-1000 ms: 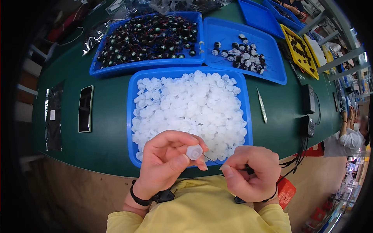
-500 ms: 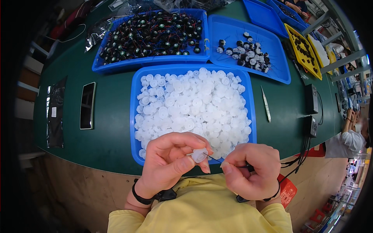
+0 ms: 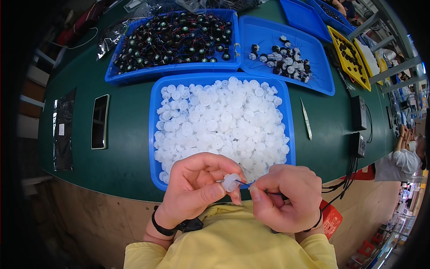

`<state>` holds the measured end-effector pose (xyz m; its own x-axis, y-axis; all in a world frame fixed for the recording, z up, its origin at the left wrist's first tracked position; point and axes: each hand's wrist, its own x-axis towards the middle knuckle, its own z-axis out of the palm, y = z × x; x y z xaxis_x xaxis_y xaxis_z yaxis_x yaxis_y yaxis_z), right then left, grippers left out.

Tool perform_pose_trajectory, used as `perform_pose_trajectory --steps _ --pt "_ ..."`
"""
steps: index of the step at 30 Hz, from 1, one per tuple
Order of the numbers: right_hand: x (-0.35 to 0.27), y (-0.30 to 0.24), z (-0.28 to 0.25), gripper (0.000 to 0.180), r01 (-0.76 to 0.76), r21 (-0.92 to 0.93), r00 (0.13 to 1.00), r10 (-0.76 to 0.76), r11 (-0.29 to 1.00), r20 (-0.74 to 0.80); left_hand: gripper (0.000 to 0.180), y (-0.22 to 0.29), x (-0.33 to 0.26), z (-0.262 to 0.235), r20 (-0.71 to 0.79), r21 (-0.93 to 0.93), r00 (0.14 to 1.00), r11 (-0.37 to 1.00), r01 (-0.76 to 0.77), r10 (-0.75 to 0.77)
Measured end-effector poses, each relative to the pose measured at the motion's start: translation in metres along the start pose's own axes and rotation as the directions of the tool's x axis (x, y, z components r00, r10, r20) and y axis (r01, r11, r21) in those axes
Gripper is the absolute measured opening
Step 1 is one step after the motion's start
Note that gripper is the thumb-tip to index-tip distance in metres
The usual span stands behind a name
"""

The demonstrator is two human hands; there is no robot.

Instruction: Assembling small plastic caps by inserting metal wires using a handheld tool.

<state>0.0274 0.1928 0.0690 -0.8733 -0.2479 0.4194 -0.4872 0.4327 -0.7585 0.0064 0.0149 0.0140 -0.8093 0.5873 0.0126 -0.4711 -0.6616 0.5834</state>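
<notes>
My left hand [image 3: 197, 184] pinches a translucent white plastic cap [image 3: 231, 182] between thumb and fingertips. From its right side a thin blue wire [image 3: 244, 183] runs to my right hand [image 3: 286, 197], whose thumb and forefinger are closed on it. Something dark shows partly in the curl of my right fingers; its shape is mostly hidden. A pale bit pokes out of the cap's left side. Just beyond both hands stands a blue tray heaped with similar white caps [image 3: 219, 121].
Behind are a blue bin [image 3: 174, 68] of black wired parts and a blue tray [image 3: 320, 67] of black-and-white assemblies. Tweezers [image 3: 306, 119] lie on the right, a phone [image 3: 100, 122] on the left. Yellow trays [image 3: 345, 54] and a person [image 3: 403, 157] are farther right.
My right hand has shifted slightly left toward the cap. Blue wire now shows at the cap, where a dark thin strand showed before. The left hand keeps its pinch.
</notes>
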Motion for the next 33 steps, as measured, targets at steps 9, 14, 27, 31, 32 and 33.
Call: perform_pose_trajectory --steps 9,14,27,31,32,33 --pt "-0.0005 -0.0019 0.0071 0.015 0.073 -0.148 0.997 -0.072 0.986 0.008 0.032 -0.0014 0.0008 -0.0039 0.036 0.065 0.999 0.998 0.008 -0.010" --pt "-0.0012 -0.0011 0.0072 0.019 0.067 -0.216 0.998 -0.061 0.974 0.033 0.031 -0.0011 0.0014 0.0000 -0.009 0.053 1.000 0.999 -0.011 0.011" --pt "-0.0021 -0.0011 0.0049 0.021 0.070 -0.243 0.998 -0.069 0.967 0.011 0.029 -0.0028 0.0010 -0.0026 -0.044 -0.063 0.999 0.998 -0.025 0.022" --pt "-0.0076 0.0035 0.0044 0.023 0.079 -0.252 0.996 -0.089 0.964 -0.027 0.030 -0.0041 0.0016 -0.0027 -0.025 -0.067 0.999 0.997 -0.023 0.022" --pt "-0.0088 0.0057 0.0051 0.023 0.112 -0.257 0.992 -0.125 0.960 -0.034 0.030 -0.0042 0.0020 -0.0023 -0.026 -0.072 1.000 0.997 -0.019 0.017" --pt "-0.0083 0.0059 0.0058 0.023 0.109 -0.236 0.990 -0.126 0.966 -0.058 0.031 -0.0043 0.0024 -0.0022 -0.026 -0.078 1.000 0.997 -0.015 0.013"
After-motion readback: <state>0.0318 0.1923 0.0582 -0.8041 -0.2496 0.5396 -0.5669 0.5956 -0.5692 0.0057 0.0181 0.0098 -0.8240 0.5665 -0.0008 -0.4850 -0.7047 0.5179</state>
